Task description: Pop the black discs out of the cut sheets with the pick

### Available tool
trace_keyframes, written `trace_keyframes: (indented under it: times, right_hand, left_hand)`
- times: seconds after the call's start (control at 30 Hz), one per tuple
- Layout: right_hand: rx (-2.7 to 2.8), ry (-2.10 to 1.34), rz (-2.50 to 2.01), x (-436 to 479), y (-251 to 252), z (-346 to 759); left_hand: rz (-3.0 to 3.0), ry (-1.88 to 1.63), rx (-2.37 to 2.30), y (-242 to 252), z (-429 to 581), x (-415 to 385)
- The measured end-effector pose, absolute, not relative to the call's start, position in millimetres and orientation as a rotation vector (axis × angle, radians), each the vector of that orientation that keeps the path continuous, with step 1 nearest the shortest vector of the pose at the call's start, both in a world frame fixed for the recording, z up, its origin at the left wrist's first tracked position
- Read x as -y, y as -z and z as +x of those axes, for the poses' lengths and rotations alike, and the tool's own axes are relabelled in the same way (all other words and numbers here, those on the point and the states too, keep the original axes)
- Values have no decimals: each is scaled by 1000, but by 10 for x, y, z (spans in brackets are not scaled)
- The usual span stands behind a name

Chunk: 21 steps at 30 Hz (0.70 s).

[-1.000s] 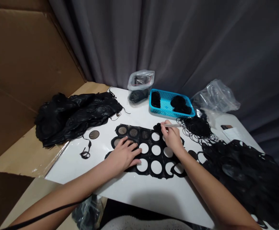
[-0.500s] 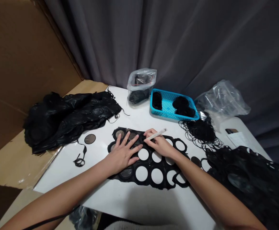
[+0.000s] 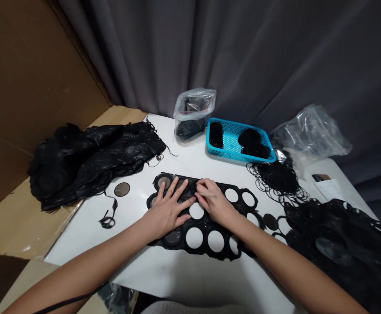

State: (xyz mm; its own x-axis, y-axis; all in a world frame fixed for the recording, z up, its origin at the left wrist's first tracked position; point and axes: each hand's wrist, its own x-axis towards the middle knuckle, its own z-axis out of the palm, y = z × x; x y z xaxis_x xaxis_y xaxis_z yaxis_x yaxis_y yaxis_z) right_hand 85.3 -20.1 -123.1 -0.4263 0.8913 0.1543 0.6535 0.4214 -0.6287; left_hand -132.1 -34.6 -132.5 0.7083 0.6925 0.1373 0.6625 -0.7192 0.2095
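Note:
A black sheet with round holes (image 3: 210,218) lies flat on the white table (image 3: 177,261). My left hand (image 3: 169,209) rests on its left part, fingers spread and flat. My right hand (image 3: 215,205) presses on the sheet just right of it, fingers curled in a pinch around a thin white stick that is mostly hidden by the fingers. Some holes at the sheet's left end still hold grey mesh discs (image 3: 164,181).
A blue basket (image 3: 231,141) with black pieces stands behind, beside a clear bag (image 3: 192,113). Black scrap piles lie at the left (image 3: 89,159) and right (image 3: 337,235). A tangle of thin black rings (image 3: 277,179), a loose disc (image 3: 122,189) and crumpled plastic (image 3: 311,131) lie about.
My right hand came back from near the basket to the sheet's middle, beside my left hand. The white stick tilted down and is now mostly hidden. My left hand slid slightly up the sheet.

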Motion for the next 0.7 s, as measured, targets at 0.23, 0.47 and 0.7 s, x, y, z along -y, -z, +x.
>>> trace_keyframes:
  times: [0.23, 0.47, 0.7]
  right_hand:
    - [1789, -449, -1577, -47, 1226, 1250]
    - [1895, -504, -1381, -192, 1025, 1103]
    - [2200, -784, -1061, -119, 1196, 544]
  left_hand:
    - [2766, -322, -1161, 1336, -1301, 359]
    - [2772, -421, -1119, 1345, -1489, 303]
    - [2811, -382, -1128, 1416, -1734, 368]
